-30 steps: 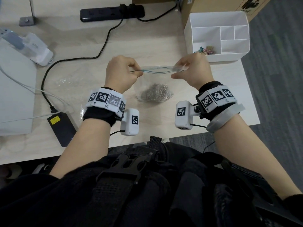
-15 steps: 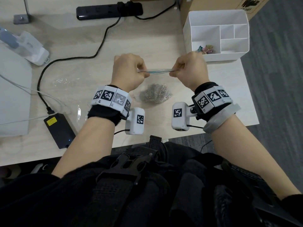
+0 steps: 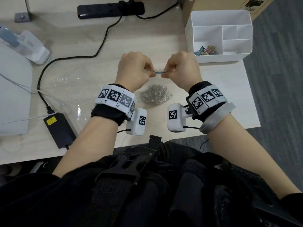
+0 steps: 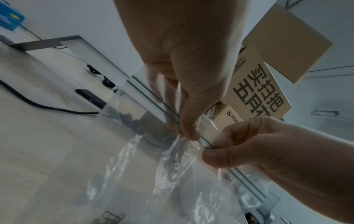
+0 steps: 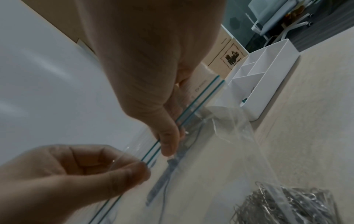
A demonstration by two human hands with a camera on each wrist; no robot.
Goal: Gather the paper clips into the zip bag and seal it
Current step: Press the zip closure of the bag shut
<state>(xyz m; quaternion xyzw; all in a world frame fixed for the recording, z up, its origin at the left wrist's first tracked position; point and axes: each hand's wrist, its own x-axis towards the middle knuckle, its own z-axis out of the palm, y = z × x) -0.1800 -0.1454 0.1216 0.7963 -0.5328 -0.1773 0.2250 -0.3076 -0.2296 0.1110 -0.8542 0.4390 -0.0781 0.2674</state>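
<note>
A clear zip bag (image 3: 158, 72) with a blue-green zip strip (image 4: 153, 98) hangs upright over the desk, its bottom resting on the wood. A heap of silver paper clips (image 3: 155, 95) lies inside it, also seen in the right wrist view as paper clips (image 5: 287, 204). My left hand (image 3: 147, 72) pinches the strip between thumb and fingers (image 4: 188, 133). My right hand (image 3: 165, 73) pinches the same strip just to the right, thumb (image 5: 168, 144) on it. The two hands are a short gap apart, and the strip between them looks pressed flat.
A white desk organiser (image 3: 219, 58) holding a few coloured clips (image 3: 205, 50) stands at the back right, a cardboard box (image 3: 213, 4) behind it. A power strip (image 3: 109, 8), black cable and adapter (image 3: 59, 128) lie to the left. The desk's front edge is near my wrists.
Both hands have slid toward each other along the zip strip. The bag's mouth, which gaped open a second ago, has narrowed to a flat line.
</note>
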